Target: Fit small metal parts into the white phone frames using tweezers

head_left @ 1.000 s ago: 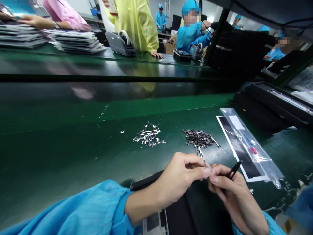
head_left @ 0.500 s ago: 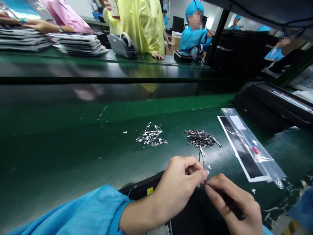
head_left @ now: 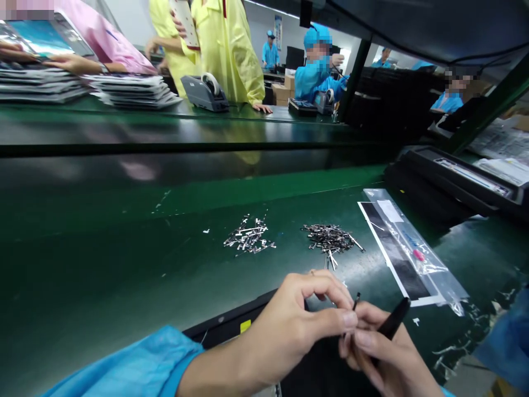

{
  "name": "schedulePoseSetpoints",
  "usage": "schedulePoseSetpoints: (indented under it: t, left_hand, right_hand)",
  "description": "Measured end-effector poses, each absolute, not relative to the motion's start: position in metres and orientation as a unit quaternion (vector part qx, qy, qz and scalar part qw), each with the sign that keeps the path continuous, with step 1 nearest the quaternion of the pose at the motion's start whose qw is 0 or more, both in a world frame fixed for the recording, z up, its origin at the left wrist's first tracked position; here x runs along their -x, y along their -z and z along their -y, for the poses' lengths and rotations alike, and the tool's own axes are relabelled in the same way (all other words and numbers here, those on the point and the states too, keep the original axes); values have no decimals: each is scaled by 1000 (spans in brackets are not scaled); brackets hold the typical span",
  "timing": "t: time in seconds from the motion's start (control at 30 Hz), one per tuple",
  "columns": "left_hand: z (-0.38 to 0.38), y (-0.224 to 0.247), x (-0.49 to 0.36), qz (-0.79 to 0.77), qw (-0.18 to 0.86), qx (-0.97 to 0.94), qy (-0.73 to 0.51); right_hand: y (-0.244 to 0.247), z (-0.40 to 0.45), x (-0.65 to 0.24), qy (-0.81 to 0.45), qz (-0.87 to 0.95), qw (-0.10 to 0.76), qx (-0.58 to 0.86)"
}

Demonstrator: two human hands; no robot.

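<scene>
Fingertips of my left hand [head_left: 306,320] pinch together around a small dark strip [head_left: 356,300] whose end sticks up. Touching them from the right, my right hand [head_left: 384,342] is closed on a black pen-like tool [head_left: 395,320], which points up and to the right. Beyond the hands lies a pile of dark small strips [head_left: 333,238]. To its left is a looser pile of silvery pieces [head_left: 250,236]. Below my hands sits a black case [head_left: 225,325] with a yellow label, partly hidden by my left forearm.
A clear plastic bag [head_left: 417,248] and a dark sheet with white edges [head_left: 392,248] lie at the right. Black cases [head_left: 458,176] stand behind them. Across the raised ledge are a tape dispenser [head_left: 204,92], stacked sheets [head_left: 134,91] and several people.
The view has shifted slightly. My right hand has turned, so the black tool now points upward, and its fingers have come against my left fingertips.
</scene>
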State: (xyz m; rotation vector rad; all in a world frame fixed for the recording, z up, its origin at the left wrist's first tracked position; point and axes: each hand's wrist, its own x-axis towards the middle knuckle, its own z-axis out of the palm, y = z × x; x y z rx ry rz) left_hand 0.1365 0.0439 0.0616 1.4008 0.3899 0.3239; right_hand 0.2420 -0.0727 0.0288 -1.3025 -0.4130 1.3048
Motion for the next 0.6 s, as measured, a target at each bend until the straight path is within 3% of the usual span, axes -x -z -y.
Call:
schedulePoseSetpoints:
  t: [0.2, 0.43, 0.6]
  left_hand:
    - [-34, -66, -135, -232, 733, -637, -55]
    - [-24, -61, -137, -253, 742, -621, -15]
    - [-22, -62, -139, -257, 682, -685, -6]
  right_hand:
    - [-30, 79, -241, -430, 158, 614, 643]
    - [-33, 85, -239, -436, 163, 612, 639]
    - [-35, 87, -243, -430, 194, 603, 644]
